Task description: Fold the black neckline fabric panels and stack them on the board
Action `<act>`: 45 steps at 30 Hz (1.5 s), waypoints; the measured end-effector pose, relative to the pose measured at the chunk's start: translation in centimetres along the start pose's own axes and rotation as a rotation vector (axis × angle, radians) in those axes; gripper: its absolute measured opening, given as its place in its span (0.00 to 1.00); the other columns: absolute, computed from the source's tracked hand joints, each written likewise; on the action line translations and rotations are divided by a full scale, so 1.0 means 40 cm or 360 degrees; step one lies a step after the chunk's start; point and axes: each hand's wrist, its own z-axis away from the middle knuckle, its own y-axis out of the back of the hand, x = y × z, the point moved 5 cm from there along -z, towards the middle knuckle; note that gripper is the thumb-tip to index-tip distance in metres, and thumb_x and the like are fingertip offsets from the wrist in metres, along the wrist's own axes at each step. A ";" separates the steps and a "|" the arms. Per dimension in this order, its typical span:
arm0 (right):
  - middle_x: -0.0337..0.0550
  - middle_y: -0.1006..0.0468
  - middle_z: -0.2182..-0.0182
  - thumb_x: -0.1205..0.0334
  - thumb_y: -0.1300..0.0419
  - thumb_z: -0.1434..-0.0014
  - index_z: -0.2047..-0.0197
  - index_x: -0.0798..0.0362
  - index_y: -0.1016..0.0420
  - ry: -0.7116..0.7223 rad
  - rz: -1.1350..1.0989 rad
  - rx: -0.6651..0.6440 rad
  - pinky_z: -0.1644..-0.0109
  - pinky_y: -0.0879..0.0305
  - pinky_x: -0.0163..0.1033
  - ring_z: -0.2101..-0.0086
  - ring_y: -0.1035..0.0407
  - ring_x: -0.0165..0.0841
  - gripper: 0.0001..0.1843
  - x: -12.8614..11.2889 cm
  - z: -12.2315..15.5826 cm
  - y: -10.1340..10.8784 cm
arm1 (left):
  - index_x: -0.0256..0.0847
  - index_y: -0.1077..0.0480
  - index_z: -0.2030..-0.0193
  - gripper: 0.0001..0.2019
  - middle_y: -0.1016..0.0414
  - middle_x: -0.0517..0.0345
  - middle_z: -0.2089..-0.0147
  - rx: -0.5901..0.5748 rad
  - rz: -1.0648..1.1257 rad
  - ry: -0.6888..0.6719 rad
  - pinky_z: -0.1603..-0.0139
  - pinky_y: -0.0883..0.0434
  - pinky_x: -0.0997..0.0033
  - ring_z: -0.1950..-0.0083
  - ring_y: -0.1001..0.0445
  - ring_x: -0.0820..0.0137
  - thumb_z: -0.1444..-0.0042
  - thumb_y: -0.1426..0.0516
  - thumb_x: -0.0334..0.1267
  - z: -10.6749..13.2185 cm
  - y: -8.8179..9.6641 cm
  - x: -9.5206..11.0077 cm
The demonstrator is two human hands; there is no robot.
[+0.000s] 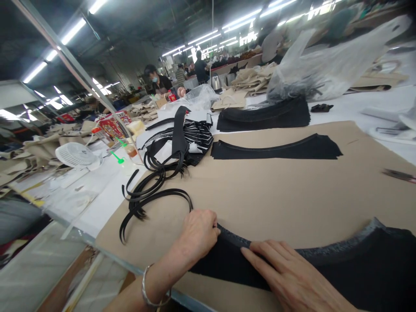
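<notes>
A black fabric panel (357, 264) with a curved upper edge lies along the near side of the table. Along that curve runs a greyish, shiny band (331, 254). My left hand (199, 232), wearing a silver bangle, is closed in a pinch on the panel's edge near its left end; its fingertips are partly hidden. Flat on the panel, fingers stretched out, my right hand (279, 268) touches the curved edge with its fingertips. Just beyond my left hand, several loose black strips (152, 195) lie in loops.
A similar black piece (276, 149) lies farther back, before a stack of black pieces (263, 117). Scissors (399, 174) rest at the right. Clear plastic bags (325, 65), a white fan (78, 154) and green-tipped bottles (118, 159) stand around. Beige board (260, 190) covers the table. People work behind.
</notes>
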 end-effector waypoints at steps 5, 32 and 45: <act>0.42 0.22 0.55 0.82 0.55 0.55 0.47 0.56 0.30 0.0121 0.0170 0.0074 0.52 0.32 0.39 0.55 0.30 0.34 0.33 -0.042 -0.038 -0.033 | 0.41 0.26 0.66 0.05 0.23 0.53 0.67 0.0083 0.0044 0.0054 0.63 0.37 0.69 0.61 0.25 0.62 0.48 0.40 0.39 0.008 0.002 -0.018; 0.40 0.22 0.60 0.71 0.47 0.49 0.50 0.55 0.28 0.0106 0.0199 0.0103 0.57 0.34 0.41 0.64 0.32 0.35 0.22 -0.023 -0.035 -0.100 | 0.40 0.29 0.73 0.06 0.26 0.60 0.74 0.0066 0.0304 0.0137 0.70 0.43 0.75 0.69 0.30 0.71 0.48 0.46 0.31 -0.033 0.009 -0.106; 0.39 0.21 0.59 0.70 0.48 0.51 0.51 0.55 0.28 0.0127 0.0258 0.0119 0.57 0.34 0.42 0.62 0.32 0.35 0.23 -0.028 -0.034 -0.098 | 0.41 0.34 0.68 0.08 0.30 0.62 0.74 0.0270 0.0306 0.0203 0.71 0.46 0.72 0.69 0.31 0.68 0.52 0.38 0.34 -0.037 0.002 -0.122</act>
